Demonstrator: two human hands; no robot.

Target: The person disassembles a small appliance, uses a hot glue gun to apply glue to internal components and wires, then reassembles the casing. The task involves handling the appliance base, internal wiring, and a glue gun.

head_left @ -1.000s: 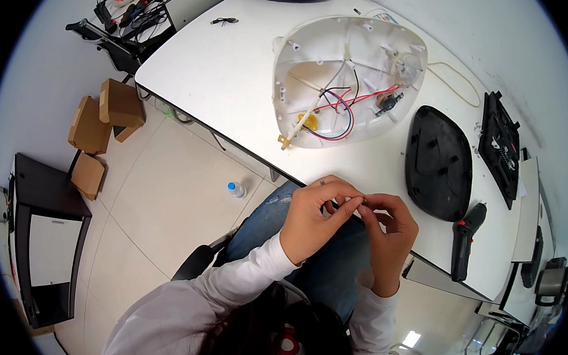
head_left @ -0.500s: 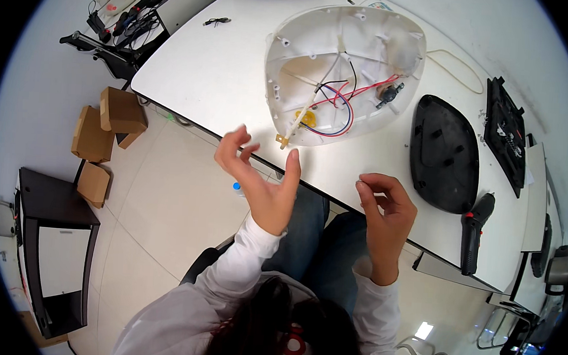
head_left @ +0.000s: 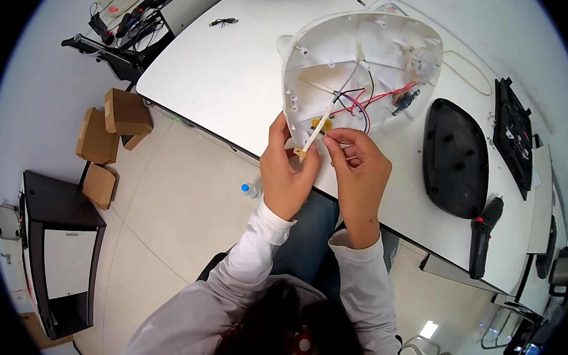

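In front of me lies a white plastic housing (head_left: 330, 57), hollow side up. Red, blue and black wires run inside it, along with a yellow part (head_left: 322, 124) near its closest edge. My left hand (head_left: 287, 181) is closed at that near edge, fingers along the outer wall, thumb beside a brass-coloured bracket (head_left: 300, 153) at the end of a pale sleeved cable (head_left: 314, 132). With thumb and forefinger pinched beside the yellow part, my right hand (head_left: 362, 179) hides whatever is between the fingertips.
To the right lie a black plastic cover (head_left: 456, 159), a black cordless screwdriver (head_left: 482, 238) and an open black tool case (head_left: 513, 136). A short black cable (head_left: 224, 22) rests at the far left. Cardboard boxes (head_left: 98, 137) and a bottle (head_left: 250, 190) stand on the floor.
Both hands have moved forward to the housing's near edge. The left has gone from spread to closed around that edge; the right stays pinched. The housing has shifted slightly right and tilted.
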